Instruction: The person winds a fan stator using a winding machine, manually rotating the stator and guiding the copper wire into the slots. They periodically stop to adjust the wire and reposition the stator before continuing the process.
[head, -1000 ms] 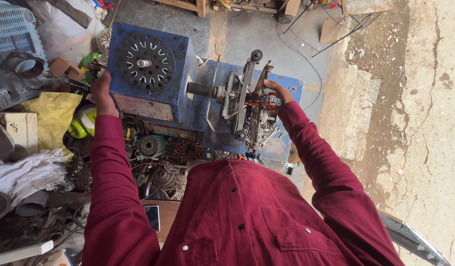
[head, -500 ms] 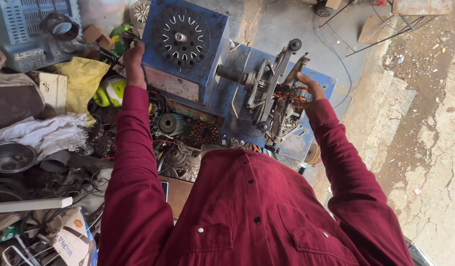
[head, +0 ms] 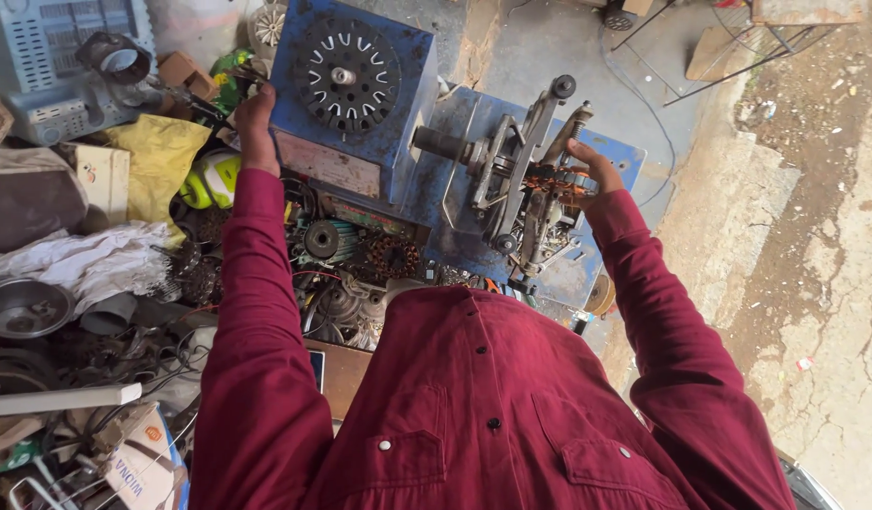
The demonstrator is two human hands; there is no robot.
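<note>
A blue winding machine point(head: 398, 123) stands in front of me, with a black slotted disc point(head: 346, 74) on its box and a metal winding former point(head: 525, 179) on the shaft. My left hand point(head: 254, 118) rests against the left side of the blue box; what its fingers grip is hidden. My right hand point(head: 592, 170) reaches to the former, fingers touching the copper coil point(head: 554, 179) wound there. Both arms wear dark red sleeves.
Motor stators and gears point(head: 360, 255) lie below the machine. At left are a yellow cloth point(head: 157, 156), a white cloth point(head: 86, 260), a metal bowl point(head: 25, 307), a grey ribbed casing point(head: 58, 57) and tangled wires. Cracked concrete ground point(head: 813, 236) runs along the right.
The view has shifted slightly, so the machine sits a little lower and more to the right. Both hands stay at the same spots on the machine.
</note>
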